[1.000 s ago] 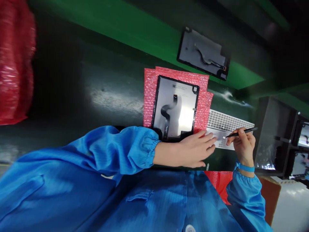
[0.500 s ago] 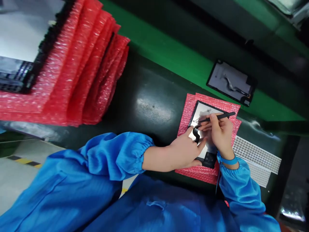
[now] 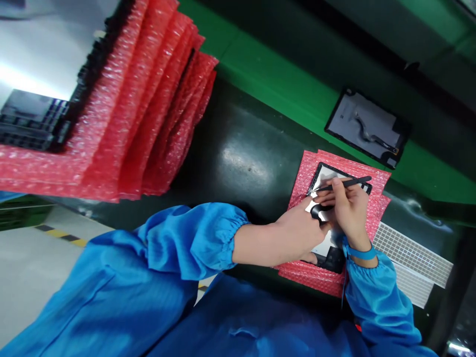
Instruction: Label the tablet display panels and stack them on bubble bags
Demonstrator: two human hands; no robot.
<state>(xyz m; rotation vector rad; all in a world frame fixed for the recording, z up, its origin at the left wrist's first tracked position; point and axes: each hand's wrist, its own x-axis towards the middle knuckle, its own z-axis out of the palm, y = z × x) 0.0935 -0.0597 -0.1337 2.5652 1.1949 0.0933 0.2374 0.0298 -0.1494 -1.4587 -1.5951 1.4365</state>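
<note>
A display panel with a silvery back (image 3: pixel 323 248) and black frame lies on red bubble-wrap bags (image 3: pixel 303 171). My left hand (image 3: pixel 295 233) rests over its left side with fingers apart. The left index fingertip touches the panel near its upper left; the thumb is at its lower edge. Between the hands, a curved black ribbon cable (image 3: pixel 317 212) lies on the silver back, partly hidden. My right hand (image 3: pixel 347 210) is closed in a pen-like grip on slim black tweezers (image 3: pixel 359 182). Their tip points at the panel's left edge, close to the left index finger.
Large red bubble bags (image 3: pixel 122 134) are stacked at left, with a bigger silver-backed panel (image 3: pixel 40 54) on top. Another small panel (image 3: pixel 375 119) with a loose cable lies on the green ledge. White gridded sheets (image 3: pixel 411 250) lie right of my right wrist.
The view has shifted, so the bench things appear further right. The tweezers' tip has moved up toward the panel's left edge, and my left index finger has moved with it.
</note>
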